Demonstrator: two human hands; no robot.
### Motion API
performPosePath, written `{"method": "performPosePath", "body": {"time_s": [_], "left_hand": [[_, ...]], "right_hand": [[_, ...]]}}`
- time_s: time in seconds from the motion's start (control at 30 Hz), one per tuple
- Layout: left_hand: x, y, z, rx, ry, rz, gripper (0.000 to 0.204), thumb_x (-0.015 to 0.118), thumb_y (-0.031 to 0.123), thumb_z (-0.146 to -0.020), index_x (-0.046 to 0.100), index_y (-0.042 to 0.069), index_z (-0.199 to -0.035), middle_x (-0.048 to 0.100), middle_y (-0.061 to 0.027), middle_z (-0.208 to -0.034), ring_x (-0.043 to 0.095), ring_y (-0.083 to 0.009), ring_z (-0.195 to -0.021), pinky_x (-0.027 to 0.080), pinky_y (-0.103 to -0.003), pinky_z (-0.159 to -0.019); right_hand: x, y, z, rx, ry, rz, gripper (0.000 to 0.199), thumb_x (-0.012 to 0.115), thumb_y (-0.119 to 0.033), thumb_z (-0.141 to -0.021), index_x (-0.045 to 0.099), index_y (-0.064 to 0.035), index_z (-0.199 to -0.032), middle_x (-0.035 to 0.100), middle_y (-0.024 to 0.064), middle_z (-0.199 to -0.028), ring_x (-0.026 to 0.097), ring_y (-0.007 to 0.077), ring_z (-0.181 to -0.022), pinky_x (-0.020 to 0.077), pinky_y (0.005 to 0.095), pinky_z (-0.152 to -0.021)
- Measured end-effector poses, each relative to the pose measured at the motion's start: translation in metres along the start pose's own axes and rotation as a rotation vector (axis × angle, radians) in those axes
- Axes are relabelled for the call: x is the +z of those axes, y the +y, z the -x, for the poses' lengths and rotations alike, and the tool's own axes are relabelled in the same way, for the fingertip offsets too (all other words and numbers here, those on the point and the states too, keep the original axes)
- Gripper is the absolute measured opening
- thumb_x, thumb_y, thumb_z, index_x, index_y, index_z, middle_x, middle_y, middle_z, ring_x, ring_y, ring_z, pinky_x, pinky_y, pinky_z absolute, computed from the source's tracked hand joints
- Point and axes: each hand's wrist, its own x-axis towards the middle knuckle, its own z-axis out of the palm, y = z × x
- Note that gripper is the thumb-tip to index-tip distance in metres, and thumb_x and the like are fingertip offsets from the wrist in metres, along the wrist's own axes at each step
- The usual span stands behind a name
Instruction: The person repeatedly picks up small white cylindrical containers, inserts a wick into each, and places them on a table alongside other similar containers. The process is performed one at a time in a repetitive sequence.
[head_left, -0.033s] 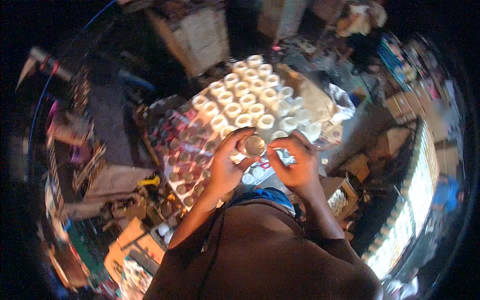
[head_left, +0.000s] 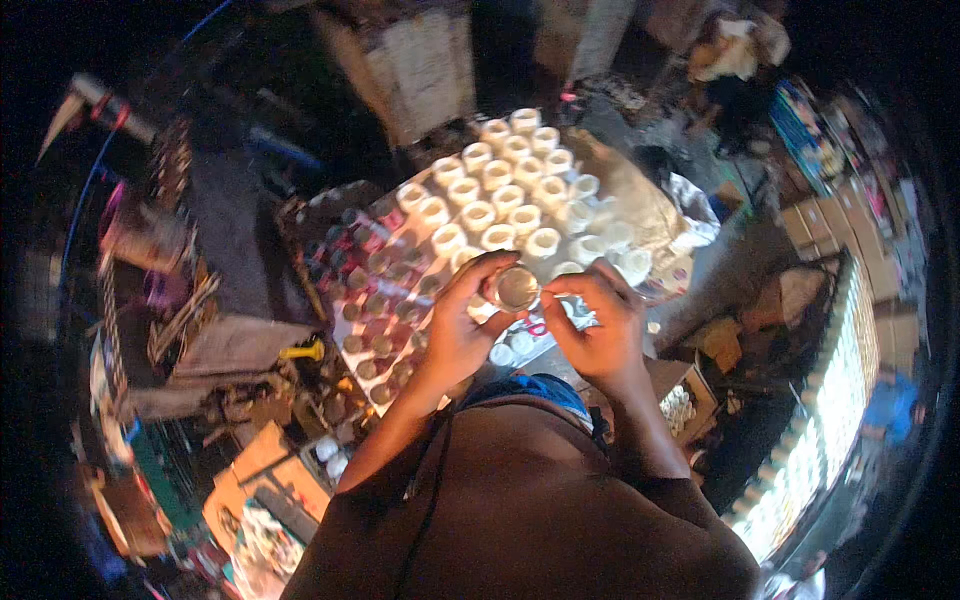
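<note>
My left hand [head_left: 462,318] is wrapped round a small cylinder with a round brownish top [head_left: 517,288], held up over the work surface. At the cylinder's right side, the thumb and fingers of my right hand [head_left: 603,328] are pinched together by its rim. What they pinch is too small to make out. Beyond my hands stand several white ring-topped pieces [head_left: 498,236] in rows. To the left are rows of dark round-topped pieces [head_left: 376,306]. Just below the held cylinder lie small white round pieces [head_left: 521,343], with a crumpled silvery piece [head_left: 577,309] partly behind my right hand.
Brown sheet material [head_left: 632,192] covers the surface's far right. An open carton [head_left: 703,404] with small pale pieces stands near my right forearm. A yellow tool [head_left: 303,350] lies left, and cardboard boxes [head_left: 835,228] are stacked right. A tall pale block [head_left: 425,85] stands behind.
The whole view has shifted slightly, so the scene sits a little further right. Both hands keep the same hold on the cylinder.
</note>
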Motion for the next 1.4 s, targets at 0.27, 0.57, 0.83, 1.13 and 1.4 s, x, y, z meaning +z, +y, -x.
{"method": "performPosePath", "body": {"time_s": [0.27, 0.57, 0.83, 1.13, 1.4], "left_hand": [[-0.032, 0.027, 0.017, 0.111, 0.159, -0.292, 0.065, 0.086, -0.006, -0.070, 0.067, 0.003, -0.131, 0.070, -0.0155, -0.132, 0.065, -0.0331, -0.127, 0.050, -0.041, -0.108], [-0.042, 0.037, 0.027, 0.151, 0.180, -0.442, 0.062, 0.080, -0.008, -0.067, 0.068, 0.002, -0.127, 0.069, -0.0161, -0.130, 0.061, -0.0390, -0.127, 0.047, -0.047, -0.111], [-0.046, 0.038, 0.029, 0.172, 0.171, -0.509, 0.063, 0.080, -0.008, -0.065, 0.069, 0.001, -0.126, 0.069, -0.0159, -0.130, 0.061, -0.0400, -0.123, 0.048, -0.048, -0.106], [-0.041, 0.034, 0.030, 0.136, 0.181, -0.446, 0.062, 0.083, -0.004, -0.068, 0.067, 0.002, -0.127, 0.068, -0.0171, -0.127, 0.062, -0.0399, -0.121, 0.050, -0.045, -0.103], [-0.044, 0.038, 0.034, -0.016, 0.113, -0.268, 0.055, 0.081, 0.011, -0.078, 0.059, 0.002, -0.128, 0.066, -0.0194, -0.117, 0.063, -0.0396, -0.116, 0.049, -0.043, -0.100]], "right_hand": [[0.024, -0.017, -0.015, -0.145, -0.106, -0.095, 0.021, 0.082, -0.005, -0.080, 0.071, -0.0095, -0.097, 0.067, 0.0068, -0.087, 0.069, 0.0276, -0.071, 0.0552, 0.0395, -0.060], [0.030, -0.030, -0.018, -0.244, -0.150, 0.117, 0.021, 0.084, -0.010, -0.078, 0.071, -0.0124, -0.094, 0.064, 0.0041, -0.091, 0.070, 0.0261, -0.072, 0.0564, 0.0391, -0.059], [0.033, -0.034, -0.015, -0.239, -0.273, 0.060, 0.015, 0.078, -0.012, -0.089, 0.069, -0.0095, -0.100, 0.066, 0.0076, -0.096, 0.071, 0.0300, -0.075, 0.0577, 0.0410, -0.059], [0.032, -0.032, -0.013, -0.156, -0.269, -0.008, 0.016, 0.071, -0.008, -0.095, 0.063, -0.0075, -0.109, 0.068, 0.0140, -0.090, 0.070, 0.0375, -0.077, 0.0564, 0.0466, -0.061], [0.022, -0.020, -0.013, 0.135, -0.257, -0.361, 0.014, 0.073, -0.007, -0.098, 0.072, -0.0023, -0.111, 0.075, 0.0143, -0.098, 0.076, 0.0231, -0.084, 0.0577, 0.0344, -0.065]]}}
